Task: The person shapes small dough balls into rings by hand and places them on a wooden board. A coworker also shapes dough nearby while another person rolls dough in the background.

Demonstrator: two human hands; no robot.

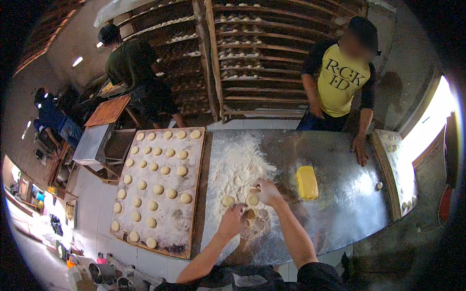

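My left hand [233,221] is over the floured part of the metal table, fingers curled together beside small dough pieces [248,223]; what they grip, if anything, is hidden. Just to its right and farther off, my right hand [267,191] has its fingers bent round a small piece of dough at their tips. One pale dough ball [252,200] rests right under those fingers. Another dough ball [228,201] lies on the flour beyond my left hand. Loose white flour [238,167] spreads over this side of the table.
Left of the table, a floured wooden board [170,218] carries rows of dough balls. A yellow block [307,183] sits to the right on the metal table [344,213]. Across it stands a co-worker [340,80], one hand on the surface. Racks [262,89] of trays line the back.
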